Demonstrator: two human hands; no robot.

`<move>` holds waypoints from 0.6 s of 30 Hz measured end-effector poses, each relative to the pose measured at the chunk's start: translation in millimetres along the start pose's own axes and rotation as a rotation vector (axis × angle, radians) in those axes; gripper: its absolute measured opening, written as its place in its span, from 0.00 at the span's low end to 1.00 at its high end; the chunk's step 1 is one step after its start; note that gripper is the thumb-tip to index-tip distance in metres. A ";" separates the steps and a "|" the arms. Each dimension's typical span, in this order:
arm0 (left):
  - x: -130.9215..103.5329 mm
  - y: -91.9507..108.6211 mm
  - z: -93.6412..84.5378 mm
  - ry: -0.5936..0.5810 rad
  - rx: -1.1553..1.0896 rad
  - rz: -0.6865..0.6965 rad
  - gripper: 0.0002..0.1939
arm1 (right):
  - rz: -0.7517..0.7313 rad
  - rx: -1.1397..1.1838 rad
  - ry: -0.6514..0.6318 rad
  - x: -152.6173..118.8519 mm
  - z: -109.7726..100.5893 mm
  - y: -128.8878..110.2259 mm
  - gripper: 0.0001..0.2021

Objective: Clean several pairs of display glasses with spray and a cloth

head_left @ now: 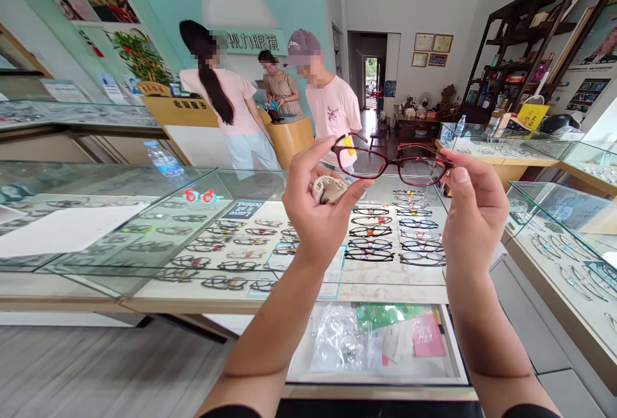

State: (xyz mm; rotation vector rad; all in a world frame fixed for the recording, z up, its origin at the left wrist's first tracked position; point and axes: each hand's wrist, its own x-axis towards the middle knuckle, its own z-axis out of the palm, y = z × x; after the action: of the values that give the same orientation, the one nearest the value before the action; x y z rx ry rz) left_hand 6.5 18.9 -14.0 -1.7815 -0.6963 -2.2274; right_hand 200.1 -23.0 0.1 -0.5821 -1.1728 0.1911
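A pair of dark red eyeglasses [394, 163] is held up level above the glass display counter [212, 190]. My left hand [318, 206] is closed, its fingers and thumb at the left side of the frame, and a crumpled beige cloth [328, 190] is tucked in its palm. A yellow tag [348, 145] shows by the left lens. My right hand [475, 206] pinches the frame's right end between thumb and fingers. Rows of eyeglasses [370, 232] lie inside the counter below my hands.
Under the counter an open drawer [456, 347] holds plastic bags and coloured packets. White paper [72, 230] and a water bottle [164, 159] are on the left glass top. Three people stand beyond the counter, near a yellow desk [292, 138]. Another display case [573, 238] is at right.
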 end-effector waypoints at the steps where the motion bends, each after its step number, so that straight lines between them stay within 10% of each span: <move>1: -0.3 -0.1 0.4 -0.002 -0.007 -0.002 0.32 | 0.013 0.016 0.006 0.5 -0.5 0.4 0.08; 18: -0.6 0.9 0.8 -0.035 -0.087 -0.022 0.33 | 0.147 0.137 -0.030 2.8 -2.8 -5.7 0.06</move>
State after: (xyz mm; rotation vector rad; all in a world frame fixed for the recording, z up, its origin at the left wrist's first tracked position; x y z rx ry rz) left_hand 7.7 18.5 -14.3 -1.8668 -0.6381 -2.2792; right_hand 202.9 -27.5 4.6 -0.5460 -1.1367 0.4036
